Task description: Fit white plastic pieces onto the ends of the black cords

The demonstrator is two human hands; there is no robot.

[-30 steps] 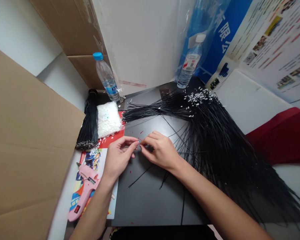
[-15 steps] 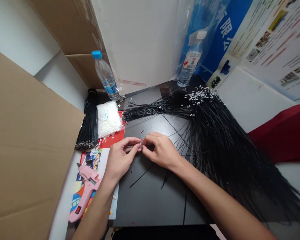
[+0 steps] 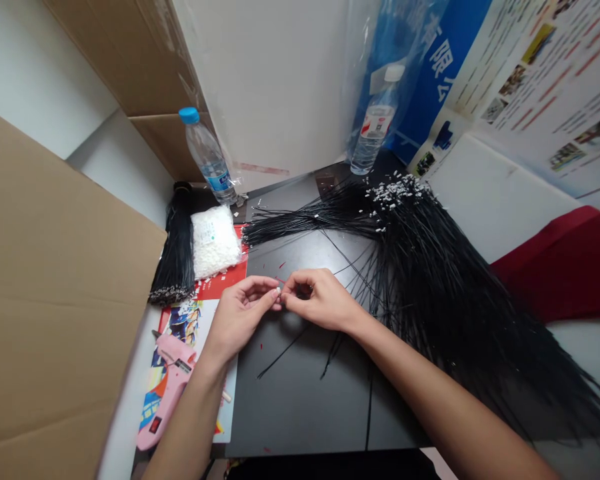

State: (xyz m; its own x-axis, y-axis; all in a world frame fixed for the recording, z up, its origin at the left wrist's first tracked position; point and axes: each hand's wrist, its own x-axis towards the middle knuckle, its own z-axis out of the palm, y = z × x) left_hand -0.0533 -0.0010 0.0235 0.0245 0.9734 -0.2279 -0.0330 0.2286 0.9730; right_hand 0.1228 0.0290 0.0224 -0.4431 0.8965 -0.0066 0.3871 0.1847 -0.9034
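Fingertips meet over the middle of the dark table. My left hand [image 3: 243,310] is closed, pinching a small white plastic connector [image 3: 279,291] between thumb and index finger. Touching it from the other side, my right hand [image 3: 320,299] is closed in a pinch on a thin black wire, mostly hidden by the fingers. Several loose black wires [image 3: 285,351] run out under and behind the right hand. To the right spreads a large heap of black wires [image 3: 450,280], many tipped with white connectors [image 3: 397,191]. Another bundle of wires [image 3: 290,225] lies beyond my hands.
On the left are a clear bag of white connectors [image 3: 215,241], a standing black wire bundle [image 3: 176,240] and a pink glue gun [image 3: 173,380] on a printed sheet. Two water bottles [image 3: 207,160] [image 3: 375,130] stand at the back. A cardboard panel [image 3: 65,287] borders the left.
My hands stay nearly in place, their fingertips shifting slightly. The white connector now shows more plainly between them. The whole view has moved a little.
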